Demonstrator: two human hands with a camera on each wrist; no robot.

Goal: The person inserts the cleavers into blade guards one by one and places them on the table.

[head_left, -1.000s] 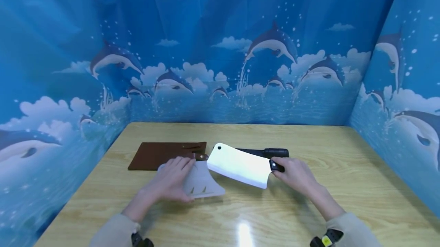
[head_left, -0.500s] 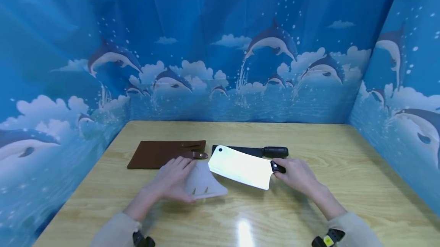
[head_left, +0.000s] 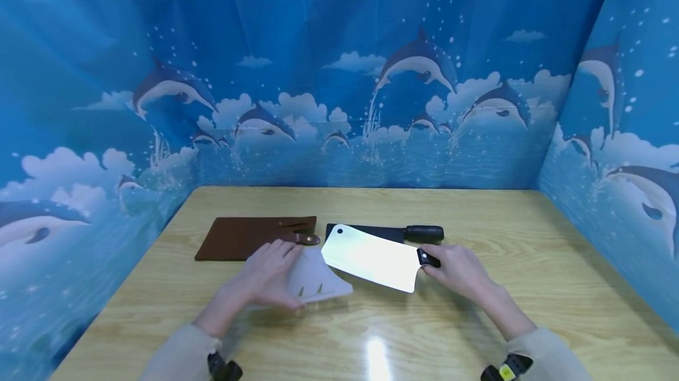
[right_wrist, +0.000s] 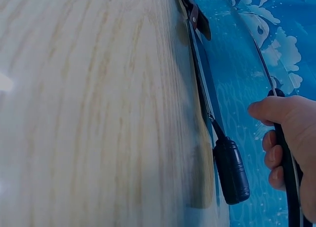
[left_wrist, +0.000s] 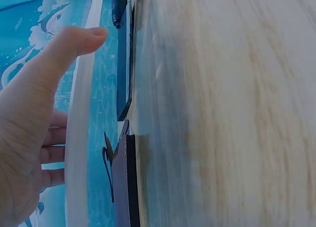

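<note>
My left hand (head_left: 267,275) holds a white, translucent plastic blade cover (head_left: 315,275) with small pointed slots along its near edge. In the left wrist view the cover (left_wrist: 79,113) appears edge-on, with several fingers behind it and the thumb reaching across. My right hand (head_left: 456,269) grips the black handle of a broad, bright cleaver (head_left: 371,258), whose blade points left toward the cover. Cover and cleaver are raised over the table, the blade's holed end right beside the cover. The right wrist view shows the cleaver's handle (right_wrist: 292,187) inside the curled fingers.
A brown leather sheath (head_left: 249,236) with a snap strap lies at the back left of the wooden table (head_left: 530,239). Beside it lies a black-bladed knife with a ribbed black handle (head_left: 424,233), partly behind the cleaver. Blue dolphin-print curtains (head_left: 318,151) border the table.
The cover has moved slightly right, and its right tip has tilted up a little. The cleaver shifted slightly right and down, then stayed nearly still. Both hands keep their hold.
</note>
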